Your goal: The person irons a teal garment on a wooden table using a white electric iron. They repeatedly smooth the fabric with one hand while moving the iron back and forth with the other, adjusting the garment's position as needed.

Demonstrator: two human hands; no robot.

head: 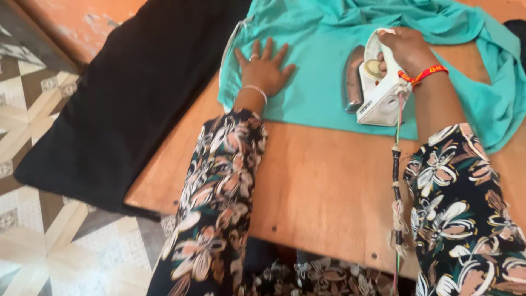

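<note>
One white plastic iron [378,82] sits on one smooth teal cotton garment [323,82] atop your wooden worktop [318,186] — your right hand [405,49] fingers grip its handle, your left hand [264,68] lies flat, fingers spread — beside one black cloth [126,104].

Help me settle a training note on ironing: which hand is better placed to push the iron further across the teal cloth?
The right hand: its grip is already closed around the white iron on the teal cloth. The left hand lies flat and spread on the cloth, apart from the iron.
</note>
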